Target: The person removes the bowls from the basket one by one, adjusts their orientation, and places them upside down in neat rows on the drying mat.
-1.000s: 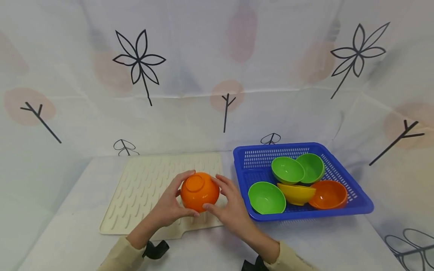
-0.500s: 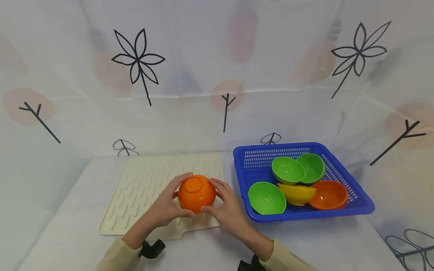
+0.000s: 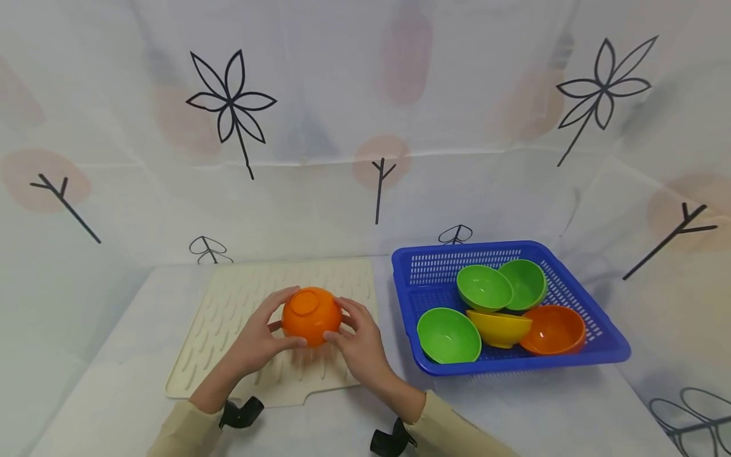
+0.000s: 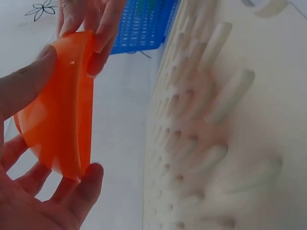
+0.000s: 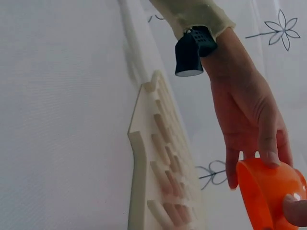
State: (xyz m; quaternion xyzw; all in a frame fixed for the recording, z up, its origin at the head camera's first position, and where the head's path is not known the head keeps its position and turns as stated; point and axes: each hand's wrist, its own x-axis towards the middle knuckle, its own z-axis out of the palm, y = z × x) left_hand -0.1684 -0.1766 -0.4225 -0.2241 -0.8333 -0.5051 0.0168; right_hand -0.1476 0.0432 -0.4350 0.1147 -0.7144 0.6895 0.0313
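Observation:
An orange bowl [image 3: 313, 320] is held upside down, its round foot facing up, over the cream pegged drying mat [image 3: 228, 330]. My left hand [image 3: 258, 333] grips its left side, thumb and fingers spread along the wall and rim. From the right, my right hand [image 3: 361, 343] pinches the bowl with the thumb near the front and fingers behind. In the left wrist view the orange bowl [image 4: 62, 105] shows side-on, its rim apart from the pegs [image 4: 232, 96]. The right wrist view shows the bowl's open side [image 5: 256, 196] facing the mat.
On the right stands a blue basket [image 3: 411, 346] with several bowls: green bowls [image 3: 449, 335], a yellow bowl [image 3: 499, 328] and another orange bowl [image 3: 553, 329]. White patterned cloth [image 3: 320, 209] hangs behind the table. Black wrist cameras [image 3: 242, 412] sit below both hands.
Both hands have carried the upside-down orange bowl to the left over the mat, first a little lower and then slightly up in the head view. The basket and its bowls stay put.

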